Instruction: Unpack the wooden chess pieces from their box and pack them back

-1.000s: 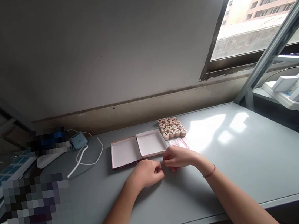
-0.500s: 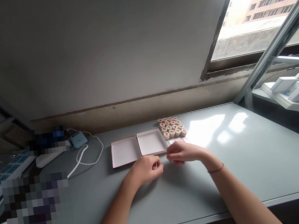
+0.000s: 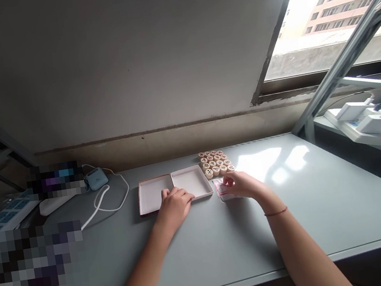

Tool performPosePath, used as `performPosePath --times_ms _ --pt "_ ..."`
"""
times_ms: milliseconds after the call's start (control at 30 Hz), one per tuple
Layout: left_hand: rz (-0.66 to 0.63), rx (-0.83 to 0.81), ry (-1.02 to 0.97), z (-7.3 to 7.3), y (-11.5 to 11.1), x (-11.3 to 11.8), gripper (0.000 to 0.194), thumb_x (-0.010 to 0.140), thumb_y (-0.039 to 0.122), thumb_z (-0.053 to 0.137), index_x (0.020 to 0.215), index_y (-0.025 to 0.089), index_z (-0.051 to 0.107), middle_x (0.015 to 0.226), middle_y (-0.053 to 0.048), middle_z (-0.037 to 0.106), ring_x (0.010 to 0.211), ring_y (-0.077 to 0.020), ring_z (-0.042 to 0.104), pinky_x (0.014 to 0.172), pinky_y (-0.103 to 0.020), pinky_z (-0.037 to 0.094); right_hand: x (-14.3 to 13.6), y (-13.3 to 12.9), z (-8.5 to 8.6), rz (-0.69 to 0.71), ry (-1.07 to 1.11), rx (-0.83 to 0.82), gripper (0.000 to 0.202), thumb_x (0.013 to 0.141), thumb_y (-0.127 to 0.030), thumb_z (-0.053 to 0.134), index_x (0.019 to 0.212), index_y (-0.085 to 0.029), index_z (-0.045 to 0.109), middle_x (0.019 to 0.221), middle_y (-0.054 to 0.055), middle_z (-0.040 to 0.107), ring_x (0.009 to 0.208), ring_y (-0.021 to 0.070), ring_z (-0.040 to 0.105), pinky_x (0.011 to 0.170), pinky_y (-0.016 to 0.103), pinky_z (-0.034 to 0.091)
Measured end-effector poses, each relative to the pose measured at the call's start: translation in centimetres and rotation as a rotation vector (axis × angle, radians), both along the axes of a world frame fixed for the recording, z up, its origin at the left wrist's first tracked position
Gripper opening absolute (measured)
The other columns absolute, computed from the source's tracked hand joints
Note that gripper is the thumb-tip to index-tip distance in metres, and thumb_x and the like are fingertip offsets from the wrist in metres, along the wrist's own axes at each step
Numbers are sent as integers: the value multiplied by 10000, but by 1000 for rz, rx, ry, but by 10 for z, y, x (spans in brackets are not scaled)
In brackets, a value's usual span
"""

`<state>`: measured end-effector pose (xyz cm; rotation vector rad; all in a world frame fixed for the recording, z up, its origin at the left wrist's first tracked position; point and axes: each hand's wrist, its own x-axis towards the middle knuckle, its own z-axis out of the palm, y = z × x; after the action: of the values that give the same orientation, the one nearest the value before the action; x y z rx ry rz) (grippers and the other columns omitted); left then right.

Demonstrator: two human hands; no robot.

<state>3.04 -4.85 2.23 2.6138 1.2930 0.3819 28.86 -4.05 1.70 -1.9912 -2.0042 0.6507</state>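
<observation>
Two shallow white box halves lie side by side on the grey desk, the left one [image 3: 153,194] with a reddish rim and the right one [image 3: 194,180] touching it. My left hand [image 3: 176,205] rests over their front edges, fingers spread and holding nothing. Behind and right of the boxes stand rows of round wooden chess pieces [image 3: 215,163], stacked, with characters on top. My right hand [image 3: 241,184] is just in front of them, fingers curled together over a flat pink-and-white packet or sheet [image 3: 221,190]; whether its fingertips grip anything is too small to tell.
On the left are a power strip [image 3: 3,216], a small blue device [image 3: 96,178] and a white cable [image 3: 126,191]. White chargers [image 3: 375,122] sit on a shelf at the right, behind a metal frame bar. Sunlight falls on the desk's right half.
My left hand has moved left and up onto the boxes, its fingers opening out. My right hand has shifted right, to the pink-and-white packet, more of which now shows. The view has turned slightly right.
</observation>
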Motion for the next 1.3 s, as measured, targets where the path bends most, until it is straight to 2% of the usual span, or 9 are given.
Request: performPosePath --times_ms 233,367,567,667,833,967,1033,1133,1300 --pt "-55 -109 -4 11 -7 -1 263 874 146 476 939 245 711 896 -43 705 863 -179 593 817 -359 282 -4 -3 6 -12 -21 -36 182 703 -234 563 541 -193 493 550 -9 530 536 115 427 505 243 306" --pt "-112 -190 -1 21 -15 1 272 834 137 492 917 253 725 893 -31 715 861 -180 608 830 -356 297 2 -9 24 25 186 -4 224 742 -322 561 578 -183 500 577 -25 488 547 99 383 493 236 270" --pt "-185 -235 -83 33 -21 4 194 828 232 531 843 235 725 845 -17 717 831 -178 608 837 -334 339 -15 -18 47 252 520 2 204 757 -321 560 629 -172 503 612 -35 435 565 84 351 491 220 273" --pt "-70 -117 -163 32 -11 -1 223 866 230 475 818 219 692 843 -27 699 848 -190 590 818 -325 385 -26 -21 50 315 539 -5 139 743 -272 569 657 -166 543 628 -21 476 578 91 388 507 220 312" --pt "93 3 -441 20 1 -8 293 901 303 460 1160 210 562 1153 -81 597 1018 -208 560 920 -349 438 -27 -25 53 383 577 37 109 746 -254 565 668 -180 553 657 -5 515 633 115 436 577 237 367" --pt "73 -40 -577 19 -5 -2 745 813 410 619 1442 240 259 1480 -121 320 1263 -244 446 997 -356 425 -29 -27 55 421 537 114 65 744 -245 575 711 -190 582 808 27 573 784 156 515 732 275 421" --pt "47 -102 -551 21 -8 2 600 824 428 612 1364 241 425 1425 -104 424 1254 -256 463 1011 -353 411 -32 -28 56 427 537 164 78 766 -260 577 725 -194 587 915 52 583 886 183 539 808 298 435" --pt "78 -301 -562 22 -9 9 338 917 438 464 1037 196 667 1039 -61 675 988 -209 609 870 -286 470 -38 -29 56 437 557 211 102 805 -295 586 768 -201 599 1072 73 581 1013 206 540 889 316 439" --pt "189 -545 -843 15 -6 16 365 913 427 427 1020 157 649 891 -40 694 846 -179 621 737 -237 484 -45 -26 49 339 656 151 247 869 -413 543 984 -209 618 1050 72 613 939 182 584 789 289 495"
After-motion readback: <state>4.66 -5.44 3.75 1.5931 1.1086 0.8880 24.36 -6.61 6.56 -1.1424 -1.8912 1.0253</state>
